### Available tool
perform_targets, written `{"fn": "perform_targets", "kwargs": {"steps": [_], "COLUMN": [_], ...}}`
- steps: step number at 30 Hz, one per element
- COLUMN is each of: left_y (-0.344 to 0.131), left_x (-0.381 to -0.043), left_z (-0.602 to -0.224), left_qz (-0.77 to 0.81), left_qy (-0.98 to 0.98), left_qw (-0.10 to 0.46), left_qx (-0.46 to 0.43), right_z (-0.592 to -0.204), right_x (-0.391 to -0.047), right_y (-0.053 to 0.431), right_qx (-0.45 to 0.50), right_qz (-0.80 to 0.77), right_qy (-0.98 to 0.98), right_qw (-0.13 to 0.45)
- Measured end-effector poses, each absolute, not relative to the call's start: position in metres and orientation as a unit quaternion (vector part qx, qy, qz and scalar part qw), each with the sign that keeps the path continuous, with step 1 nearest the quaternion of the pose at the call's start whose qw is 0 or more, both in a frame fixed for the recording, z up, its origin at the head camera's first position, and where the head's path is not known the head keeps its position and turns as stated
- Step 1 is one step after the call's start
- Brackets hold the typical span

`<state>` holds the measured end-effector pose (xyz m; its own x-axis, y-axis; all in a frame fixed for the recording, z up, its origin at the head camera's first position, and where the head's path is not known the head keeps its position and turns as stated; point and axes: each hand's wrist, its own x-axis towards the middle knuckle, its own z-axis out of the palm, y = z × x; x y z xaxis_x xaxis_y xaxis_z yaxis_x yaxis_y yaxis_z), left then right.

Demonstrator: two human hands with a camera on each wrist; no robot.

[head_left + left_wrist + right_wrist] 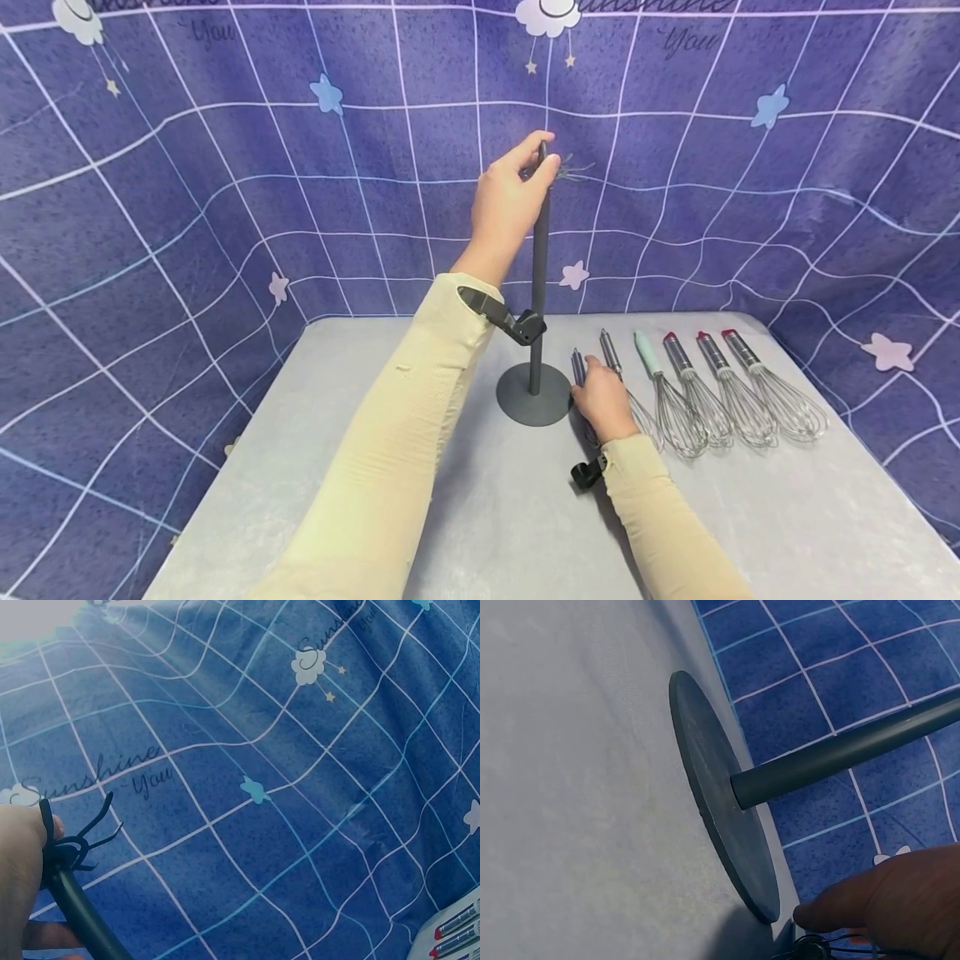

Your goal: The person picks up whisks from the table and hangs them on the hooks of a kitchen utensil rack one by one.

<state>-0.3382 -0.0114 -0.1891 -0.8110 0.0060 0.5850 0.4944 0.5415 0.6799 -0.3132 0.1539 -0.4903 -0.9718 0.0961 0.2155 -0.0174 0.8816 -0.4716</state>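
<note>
A dark grey stand [539, 258] with a round base [517, 404] and thin curved hooks at its top stands upright on the table. My left hand [504, 204] holds the top of its pole, thumb and fingers around it; the hooks [98, 814] stick out beside the hand in the left wrist view. Low by the base, my right hand [604, 402] pinches a metal-handled whisk [577, 365] lying on the table, its wires mostly hidden under the hand. The right wrist view shows the thumb [832, 907] close to the edge of the base disc [712, 780].
Another metal-handled whisk [609, 350] lies just right of my right hand. Beyond it come a mint-handled whisk [647, 353] and three red-tipped whisks [678, 354], side by side on the grey table [360, 358]. A blue checked curtain [360, 167] surrounds the table's back and sides.
</note>
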Motion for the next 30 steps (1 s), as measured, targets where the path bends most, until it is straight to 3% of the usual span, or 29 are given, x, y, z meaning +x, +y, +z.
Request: {"fn": "perform_targets", "kwargs": {"steps": [30], "left_y": [-0.0114], "left_x": [-0.3378], "left_z": [-0.1897], "left_qz": [-0.453], "left_qy": [-0.837], "left_qw": [0.269], "left_qx": [-0.149], "right_z": [-0.4902], "right_x": [-0.316], "right_y": [0.1592], "right_qx": [-0.043], "right_qz": [0.339], "right_qy": [-0.938], "right_qw": [0.055]}}
